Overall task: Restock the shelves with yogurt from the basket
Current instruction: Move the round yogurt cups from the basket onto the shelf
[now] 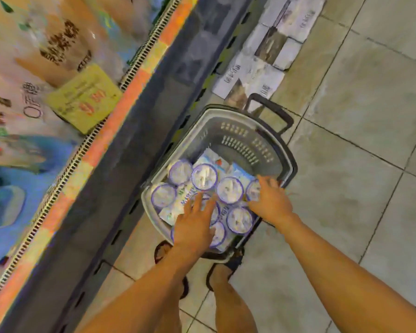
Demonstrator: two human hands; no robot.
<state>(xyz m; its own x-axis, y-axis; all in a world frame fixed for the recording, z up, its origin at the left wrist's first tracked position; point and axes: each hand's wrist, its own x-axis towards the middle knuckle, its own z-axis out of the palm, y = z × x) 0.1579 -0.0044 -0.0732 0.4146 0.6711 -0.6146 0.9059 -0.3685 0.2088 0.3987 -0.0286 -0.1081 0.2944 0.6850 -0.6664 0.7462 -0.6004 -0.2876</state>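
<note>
Pale floor tiles [370, 116] carry a grey plastic basket [238, 140] filled with round purple-rimmed yogurt cups [229, 189]. Our left grip [195, 222] lies open, fingers straight over them. Our right grip [269, 200] touches one cup, but we cannot tell whether it is closed.

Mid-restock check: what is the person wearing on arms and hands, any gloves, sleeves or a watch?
The left hand and right hand are bare, no gloves; no ring or watch can be made out in this blurred view. The left forearm and right forearm are uncovered to the frame's edge; no sleeve shows.
</note>
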